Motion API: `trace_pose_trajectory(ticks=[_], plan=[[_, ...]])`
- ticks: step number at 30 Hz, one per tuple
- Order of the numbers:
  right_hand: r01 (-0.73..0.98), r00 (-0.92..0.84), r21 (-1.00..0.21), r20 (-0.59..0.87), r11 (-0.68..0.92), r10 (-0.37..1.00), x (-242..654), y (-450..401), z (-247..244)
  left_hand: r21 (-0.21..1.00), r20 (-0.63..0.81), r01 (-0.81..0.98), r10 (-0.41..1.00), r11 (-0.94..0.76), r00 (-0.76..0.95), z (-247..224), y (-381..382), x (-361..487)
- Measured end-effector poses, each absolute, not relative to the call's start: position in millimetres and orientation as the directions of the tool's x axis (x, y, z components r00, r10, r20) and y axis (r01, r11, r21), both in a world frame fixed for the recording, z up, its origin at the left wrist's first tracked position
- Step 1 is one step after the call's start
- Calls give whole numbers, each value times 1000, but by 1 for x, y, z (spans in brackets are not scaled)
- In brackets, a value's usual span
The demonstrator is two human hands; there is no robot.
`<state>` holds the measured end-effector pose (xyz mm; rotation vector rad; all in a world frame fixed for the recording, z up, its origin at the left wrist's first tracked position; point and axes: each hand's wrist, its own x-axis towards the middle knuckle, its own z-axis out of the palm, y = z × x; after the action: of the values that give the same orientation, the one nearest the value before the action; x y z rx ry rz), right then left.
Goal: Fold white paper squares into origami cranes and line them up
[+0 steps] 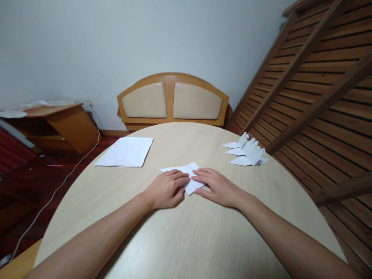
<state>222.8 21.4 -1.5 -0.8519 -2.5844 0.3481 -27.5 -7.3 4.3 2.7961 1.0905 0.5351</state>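
A folded white paper piece lies on the round pale wooden table, with a pointed tip to the left and another at the top. My left hand rests on its left part, fingers bent and thumb near the lower edge. On its right side lies my right hand, palm down, with the fingers spread over the paper and the thumb apart. Both hands press the paper against the tabletop; the fingers partly hide its folds.
A stack of white sheets lies at the table's back left. Several folded paper figures stand at the back right. Beyond are a headboard, a wooden slatted frame, a low cabinet and a cable.
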Motion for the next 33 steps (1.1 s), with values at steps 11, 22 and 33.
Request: trace_pose_trajectory(ticks=[11, 22, 33], plan=[[533, -700, -366, 316, 763, 640, 220, 25, -5, 270, 315, 637, 691, -722, 650, 0, -5, -29], [526, -693, -390, 318, 756, 647, 217, 21, -2, 312, 338, 709, 772, -632, 539, -1, -4, -25], [521, -664, -413, 353, 747, 659, 217, 27, -12, 322, 342, 773, 828, -547, 444, -6, -3, -27]])
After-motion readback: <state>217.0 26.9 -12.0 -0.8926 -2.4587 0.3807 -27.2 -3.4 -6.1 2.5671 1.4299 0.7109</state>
